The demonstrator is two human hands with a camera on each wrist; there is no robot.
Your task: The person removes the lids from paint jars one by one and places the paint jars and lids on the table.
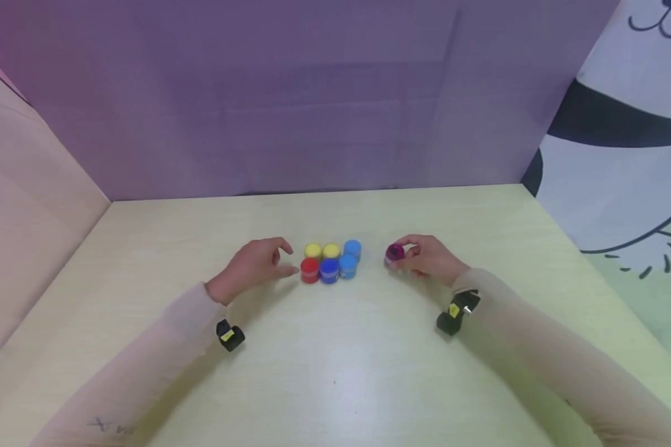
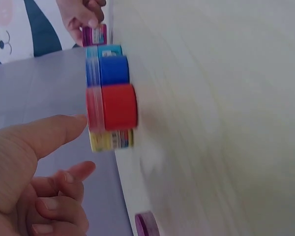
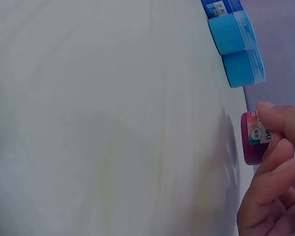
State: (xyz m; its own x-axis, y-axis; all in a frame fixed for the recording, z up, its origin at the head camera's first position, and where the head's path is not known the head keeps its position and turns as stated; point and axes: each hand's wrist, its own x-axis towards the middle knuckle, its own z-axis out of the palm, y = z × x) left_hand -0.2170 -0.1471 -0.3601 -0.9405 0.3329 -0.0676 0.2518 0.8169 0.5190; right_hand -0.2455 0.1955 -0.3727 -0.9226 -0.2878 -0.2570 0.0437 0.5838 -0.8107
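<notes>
My right hand (image 1: 429, 256) pinches a small purple paint jar (image 1: 394, 253) between thumb and fingers, right of the other jars. Its printed label faces the camera in the right wrist view, where the jar (image 3: 252, 142) shows close over the table. My left hand (image 1: 257, 262) has relaxed fingers spread apart, holding nothing. Its thumb tip is right by the red jar (image 1: 310, 270). Beside the red one stand a dark blue jar (image 1: 329, 271) and a light blue jar (image 1: 348, 266). Behind them are two yellow jars (image 1: 322, 251) and another light blue jar (image 1: 353, 249).
A pale wooden table (image 1: 335, 347) carries everything, with a purple cloth wall (image 1: 313, 112) along its back edge. Low in the left wrist view lies a round purple piece (image 2: 147, 224). A panda-printed panel (image 1: 620, 186) stands at the right.
</notes>
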